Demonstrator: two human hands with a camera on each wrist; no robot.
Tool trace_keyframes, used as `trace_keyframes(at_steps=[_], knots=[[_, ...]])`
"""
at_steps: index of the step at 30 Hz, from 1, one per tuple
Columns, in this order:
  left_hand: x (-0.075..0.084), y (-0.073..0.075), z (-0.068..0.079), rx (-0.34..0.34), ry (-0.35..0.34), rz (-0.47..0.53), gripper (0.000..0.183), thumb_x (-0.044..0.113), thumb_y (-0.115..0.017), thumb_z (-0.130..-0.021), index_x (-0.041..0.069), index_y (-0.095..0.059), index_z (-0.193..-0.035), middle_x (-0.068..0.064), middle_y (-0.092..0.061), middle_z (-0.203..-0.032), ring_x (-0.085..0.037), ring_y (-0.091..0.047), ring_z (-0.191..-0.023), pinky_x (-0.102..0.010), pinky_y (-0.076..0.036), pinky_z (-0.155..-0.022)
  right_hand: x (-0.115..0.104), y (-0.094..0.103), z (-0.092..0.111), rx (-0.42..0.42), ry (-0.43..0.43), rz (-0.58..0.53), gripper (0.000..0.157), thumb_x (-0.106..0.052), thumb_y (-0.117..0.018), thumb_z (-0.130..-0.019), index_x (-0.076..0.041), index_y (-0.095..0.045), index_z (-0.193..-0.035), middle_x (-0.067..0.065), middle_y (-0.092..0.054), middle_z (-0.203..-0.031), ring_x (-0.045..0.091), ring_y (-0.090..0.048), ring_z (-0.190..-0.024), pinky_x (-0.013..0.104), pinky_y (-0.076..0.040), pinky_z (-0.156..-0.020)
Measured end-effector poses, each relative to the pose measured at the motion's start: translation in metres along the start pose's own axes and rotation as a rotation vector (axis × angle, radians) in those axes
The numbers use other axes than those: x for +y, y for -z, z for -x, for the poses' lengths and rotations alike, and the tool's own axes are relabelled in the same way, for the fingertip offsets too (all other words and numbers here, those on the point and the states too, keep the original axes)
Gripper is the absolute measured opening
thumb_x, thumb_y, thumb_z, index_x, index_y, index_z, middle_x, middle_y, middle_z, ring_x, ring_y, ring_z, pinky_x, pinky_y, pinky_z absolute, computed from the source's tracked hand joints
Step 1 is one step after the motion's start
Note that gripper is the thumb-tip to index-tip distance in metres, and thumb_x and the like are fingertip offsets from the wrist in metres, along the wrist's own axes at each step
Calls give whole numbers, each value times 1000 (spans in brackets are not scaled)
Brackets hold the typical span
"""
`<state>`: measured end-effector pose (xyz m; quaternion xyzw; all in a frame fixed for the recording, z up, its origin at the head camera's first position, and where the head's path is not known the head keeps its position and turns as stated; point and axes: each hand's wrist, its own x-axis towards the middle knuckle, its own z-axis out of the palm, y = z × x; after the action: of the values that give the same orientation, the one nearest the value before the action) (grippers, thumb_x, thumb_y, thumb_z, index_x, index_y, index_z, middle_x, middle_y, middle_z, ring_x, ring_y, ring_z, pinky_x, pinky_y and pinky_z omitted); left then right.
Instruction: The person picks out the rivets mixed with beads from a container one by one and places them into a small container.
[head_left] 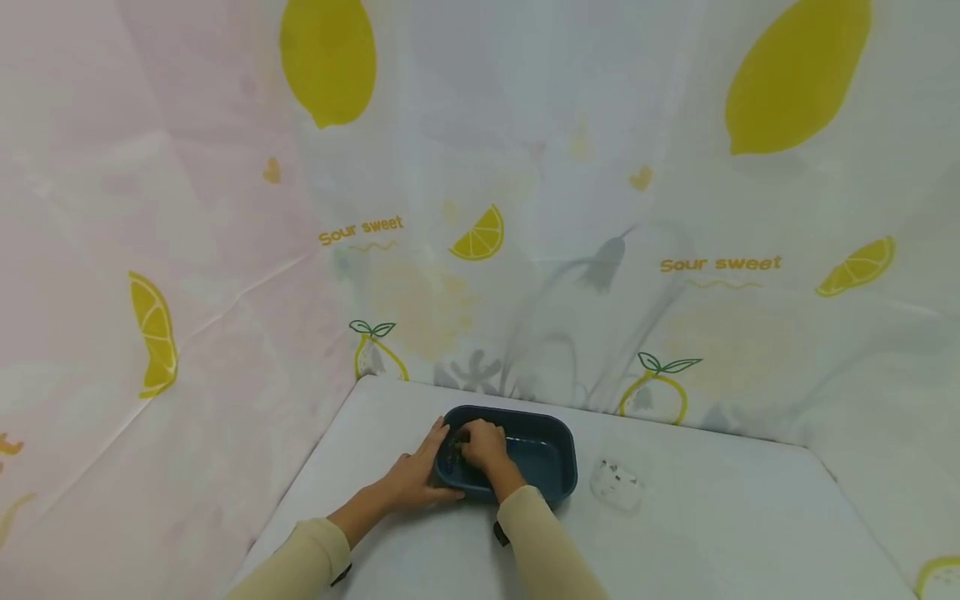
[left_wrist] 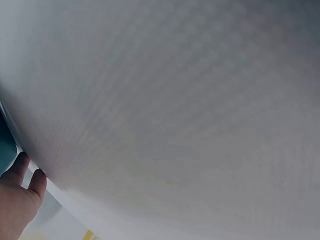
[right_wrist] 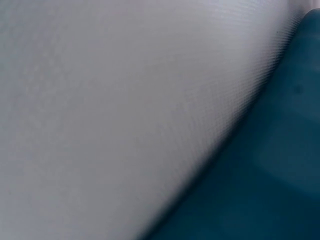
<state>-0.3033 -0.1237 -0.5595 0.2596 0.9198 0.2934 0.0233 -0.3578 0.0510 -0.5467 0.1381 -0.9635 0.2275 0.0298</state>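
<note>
A dark blue rectangular dish with rounded corners sits on the white table. My left hand braces its left end, thumb along the near side and straight fingers up the left side. In the left wrist view, fingertips of that hand show beside a sliver of the dish. My right hand reaches into the dish's left part with curled fingers, pinching at a dark speckled clump; the fingertips are partly hidden. The right wrist view shows only the dish's wall and the tabletop.
Right of the dish lies a small clear, whitish packet with dark marks. The white table extends right toward its edge. Lemon-printed cloth hangs behind and to the left. A black strap piece shows beside the right sleeve.
</note>
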Motion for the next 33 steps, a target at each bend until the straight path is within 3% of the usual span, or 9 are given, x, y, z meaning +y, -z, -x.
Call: trace_keyframes(at_steps=[9,17,26,33], knots=[[-1,-2,-2,4,2,-5,116,66,-71,-79,10,-9,-159,-13,-5,-167,-36,-50,-132,-65,-40,-95,0,3,1,2,18,17,6,-15,-75,-84,-12,-77,-89,1,-76,-90,23,-68,-87,44,-44,-81],[-3,-3,-2,33,-40,-4,116,66,-70,-80,8,-9,-158,-18,-9,-166,-38,-52,-129,-65,-42,-90,-1,2,2,-5,35,40,10,-15,-74,-86,-14,-77,-95,0,-76,-93,23,-68,-90,45,-45,-86],[-2,-1,-1,-12,0,15,116,67,-71,-79,12,-8,-160,-12,-4,-168,-34,-47,-136,-66,-40,-95,-4,1,4,-68,53,141,5,-13,-70,-86,-15,-71,-90,-3,-71,-88,18,-66,-84,40,-43,-78],[1,1,0,-7,-6,19,115,65,-71,-80,12,-8,-160,-13,-3,-167,-36,-47,-136,-69,-38,-96,0,-1,5,-23,113,123,6,-16,-67,-85,-12,-71,-85,-4,-69,-79,14,-62,-73,39,-45,-77]])
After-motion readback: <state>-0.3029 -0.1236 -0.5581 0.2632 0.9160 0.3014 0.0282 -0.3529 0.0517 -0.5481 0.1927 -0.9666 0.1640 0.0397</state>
